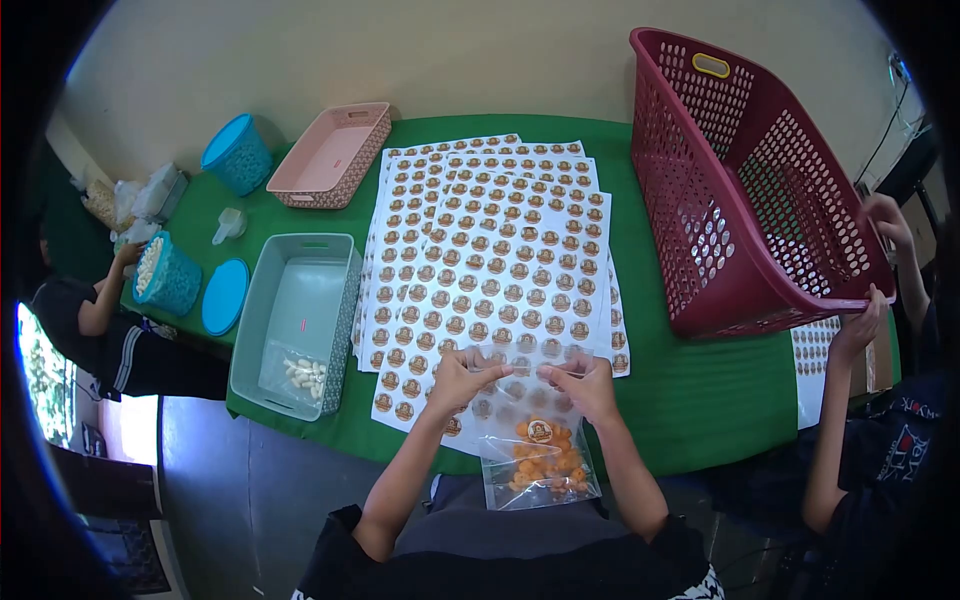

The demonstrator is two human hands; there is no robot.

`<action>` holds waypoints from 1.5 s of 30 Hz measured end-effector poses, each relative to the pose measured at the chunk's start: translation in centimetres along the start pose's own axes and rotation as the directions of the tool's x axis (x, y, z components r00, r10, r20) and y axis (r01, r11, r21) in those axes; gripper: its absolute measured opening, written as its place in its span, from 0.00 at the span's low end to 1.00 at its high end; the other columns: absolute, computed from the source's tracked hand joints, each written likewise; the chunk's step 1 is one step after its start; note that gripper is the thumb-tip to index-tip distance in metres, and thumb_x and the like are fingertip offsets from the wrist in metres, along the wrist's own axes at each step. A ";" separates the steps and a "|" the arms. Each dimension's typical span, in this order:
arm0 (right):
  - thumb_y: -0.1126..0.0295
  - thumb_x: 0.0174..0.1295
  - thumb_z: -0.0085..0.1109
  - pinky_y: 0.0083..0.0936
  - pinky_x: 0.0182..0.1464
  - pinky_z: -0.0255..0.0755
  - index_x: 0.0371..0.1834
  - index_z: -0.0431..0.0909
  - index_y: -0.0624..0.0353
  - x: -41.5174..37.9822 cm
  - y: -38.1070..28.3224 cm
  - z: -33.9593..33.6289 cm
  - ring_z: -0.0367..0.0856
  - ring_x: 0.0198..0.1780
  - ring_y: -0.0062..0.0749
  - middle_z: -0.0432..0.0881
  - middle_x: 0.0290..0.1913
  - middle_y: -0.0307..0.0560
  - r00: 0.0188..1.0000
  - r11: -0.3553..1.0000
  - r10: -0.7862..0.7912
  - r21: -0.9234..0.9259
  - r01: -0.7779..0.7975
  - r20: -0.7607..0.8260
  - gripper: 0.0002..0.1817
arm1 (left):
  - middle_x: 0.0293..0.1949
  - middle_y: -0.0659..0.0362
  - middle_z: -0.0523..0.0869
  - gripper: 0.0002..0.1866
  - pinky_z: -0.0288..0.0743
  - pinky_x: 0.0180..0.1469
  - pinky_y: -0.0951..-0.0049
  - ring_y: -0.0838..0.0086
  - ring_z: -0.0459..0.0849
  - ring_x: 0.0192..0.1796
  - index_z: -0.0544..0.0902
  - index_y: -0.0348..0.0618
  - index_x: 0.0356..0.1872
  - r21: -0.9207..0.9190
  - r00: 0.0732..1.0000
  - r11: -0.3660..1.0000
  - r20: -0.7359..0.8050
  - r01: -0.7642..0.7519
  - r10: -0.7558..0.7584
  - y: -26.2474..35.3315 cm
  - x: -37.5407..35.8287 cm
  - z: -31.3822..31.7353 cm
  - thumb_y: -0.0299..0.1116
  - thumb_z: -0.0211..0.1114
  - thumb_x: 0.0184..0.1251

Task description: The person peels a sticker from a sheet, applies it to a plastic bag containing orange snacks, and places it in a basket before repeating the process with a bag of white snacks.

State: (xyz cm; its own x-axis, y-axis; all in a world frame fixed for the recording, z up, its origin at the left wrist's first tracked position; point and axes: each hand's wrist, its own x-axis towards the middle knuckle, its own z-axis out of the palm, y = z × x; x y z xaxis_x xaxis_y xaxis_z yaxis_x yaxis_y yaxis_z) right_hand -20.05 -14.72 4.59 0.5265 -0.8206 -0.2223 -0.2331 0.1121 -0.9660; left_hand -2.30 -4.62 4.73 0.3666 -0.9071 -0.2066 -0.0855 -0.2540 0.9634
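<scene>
Head view: at the left, the pale green plastic basket (305, 265) holds a clear packet of white snacks (303, 378), well apart from your work. Next comes your left hand (465, 380), its thumb and fingers pinched on the upper film of the clear snack pouch (550, 466). That pouch lies between your hands, its top over the round-label sheets (490, 262) and its filled end past the table edge, with orange pieces gathered low behind a round label (540, 431). Your right hand (588, 388) pinches the same film, thumb facing thumb. For good control, match the two grips in height and draw the film just flat; a harder pull on one side would probably skew it. Let the pieces sit low (whether the mouth is closed, you cannot tell from here), and mind the unsupported end. Farther right, a co-worker's hand (868, 320) touches the maroon perforated basket (684, 250), clear of your grips.
</scene>
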 end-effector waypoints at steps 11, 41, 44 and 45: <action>0.72 0.59 0.45 0.25 0.45 0.70 0.43 0.70 0.72 -1.3 -0.4 -4.2 0.75 0.44 0.33 0.75 0.42 0.55 0.910 0.928 0.029 0.327 -0.179 0.414 0.14 | 0.21 0.66 0.77 0.09 0.59 0.23 0.86 0.90 0.66 0.22 0.79 0.38 0.30 -0.154 0.992 0.986 0.099 -0.067 0.083 0.2 -0.6 -1.4 0.33 0.56 0.58; 0.64 0.41 0.63 0.26 0.54 0.57 0.52 0.62 0.66 -5.1 -13.1 -4.0 0.65 0.53 0.33 0.69 0.50 0.53 0.774 0.829 -0.534 0.035 0.557 0.340 0.34 | 0.48 0.51 0.73 0.36 0.66 0.49 0.69 0.63 0.76 0.45 0.66 0.40 0.52 -0.169 0.603 0.869 0.659 -0.464 0.450 11.3 -6.3 -0.6 0.44 0.67 0.38; 0.65 0.48 0.57 0.26 0.55 0.56 0.54 0.61 0.67 -4.2 -10.8 -4.0 0.66 0.53 0.33 0.68 0.52 0.54 0.439 0.938 -0.342 0.276 0.210 0.831 0.30 | 0.46 0.50 0.74 0.35 0.66 0.49 0.68 0.64 0.76 0.44 0.65 0.38 0.52 -0.114 0.546 0.890 0.753 -0.441 0.367 11.5 -6.2 -0.3 0.44 0.65 0.41; 0.69 0.55 0.48 0.25 0.56 0.56 0.54 0.61 0.68 -4.8 -10.9 -3.9 0.66 0.53 0.33 0.68 0.52 0.53 0.501 0.938 -0.345 0.303 0.166 0.794 0.23 | 0.45 0.49 0.74 0.35 0.67 0.49 0.69 0.65 0.77 0.43 0.64 0.36 0.52 -0.196 0.590 0.890 0.687 -0.411 0.424 11.2 -6.3 -0.3 0.45 0.64 0.43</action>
State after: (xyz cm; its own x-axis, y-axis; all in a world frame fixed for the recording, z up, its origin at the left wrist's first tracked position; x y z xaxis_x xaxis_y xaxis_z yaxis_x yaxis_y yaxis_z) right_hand -23.20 -14.17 16.67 0.9931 -0.0053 0.1170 0.1166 0.1391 -0.9834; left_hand -5.32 -1.60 16.86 -0.4570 -0.8732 0.1696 -0.0451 0.2131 0.9760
